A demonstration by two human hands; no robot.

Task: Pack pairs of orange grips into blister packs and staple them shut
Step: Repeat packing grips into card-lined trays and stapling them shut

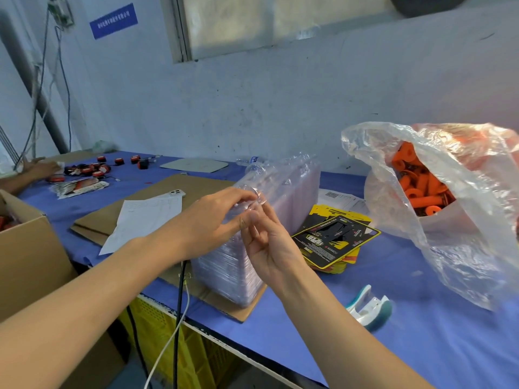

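Reaches in with both forearms, cut off at the bottom edge. Holds the top of the clear blister stack [295, 192] with the left hand [216, 220], fingers curled over it. Pinches there with the right hand [269, 248], fingertips together, exact hold lost in clear plastic. Has the grips [421, 189] half hidden in the bag [463, 220], far right.

Left hand [219, 220] and right hand [271, 248] meet out front, both curled, pinching.

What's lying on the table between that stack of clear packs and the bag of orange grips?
In the head view, a pile of black-and-yellow printed cards lies between clear packs and bag, white sheet behind.
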